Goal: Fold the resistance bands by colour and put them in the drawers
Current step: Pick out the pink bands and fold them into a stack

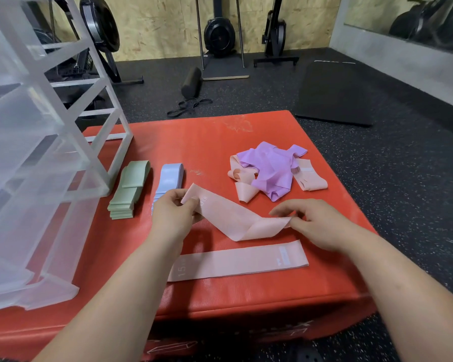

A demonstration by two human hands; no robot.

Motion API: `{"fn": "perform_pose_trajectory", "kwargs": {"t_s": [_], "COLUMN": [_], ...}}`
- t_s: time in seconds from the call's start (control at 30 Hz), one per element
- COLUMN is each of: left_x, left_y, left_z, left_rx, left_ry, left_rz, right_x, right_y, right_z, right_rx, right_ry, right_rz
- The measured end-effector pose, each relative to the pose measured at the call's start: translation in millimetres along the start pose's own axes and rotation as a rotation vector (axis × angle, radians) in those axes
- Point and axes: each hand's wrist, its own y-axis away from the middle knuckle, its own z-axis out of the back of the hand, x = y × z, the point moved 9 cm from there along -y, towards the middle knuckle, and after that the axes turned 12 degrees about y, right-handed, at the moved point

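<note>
Held band: a soft, matte peach-pink band (233, 218), a flat ribbon with one twist in it, stretches between both hands above the near middle of the red box; faint pale print shows at its left end.
Left hand: the left hand (173, 212) pinches the band's left end between thumb and curled fingers.
Right hand: the right hand (317, 223) pinches the right end at its fingertips, the other fingers loosely spread.
Flat band: a second pink band (236, 261) lies flat and straight just nearer than the held one, with "15" printed at its left end.
Folded stacks: a green stack (127, 190) and a pale blue stack (169, 178) lie side by side to the left, in neat layered rectangles.
Loose pile: crumpled purple bands (272, 171) tangle with pink bands (311, 178) at the far right.
Drawers: a translucent, frosted plastic drawer unit (37, 152) stands on the box's left side, just beside the green stack.
Red box: the red box (246, 296) is padded, with a fine-grained vinyl skin and scuffed patches.
Floor: black speckled rubber floor (403, 165) carries a dark mat (335, 92), a black foam roller (191, 82) and black loops (188, 105).
</note>
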Motion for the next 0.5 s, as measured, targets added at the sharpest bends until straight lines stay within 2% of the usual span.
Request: {"fn": "perform_pose_trajectory", "kwargs": {"t_s": [0.23,0.43,0.5], "left_x": [1,3,3], "left_y": [-6,-7,-7], "left_z": [0,-3,-3], "left_rx": [0.007,0.010,0.007], "left_ry": [0.035,0.035,0.031], "left_rz": [0.011,0.021,0.022], "right_x": [-24,-18,-16], "right_y": [5,0,-3], "right_z": [43,19,18], "right_rx": [-0.315,-0.150,-0.187], "right_ry": [0.021,0.078,0.073], "right_rz": [-0.057,-0.038,-0.051]}}
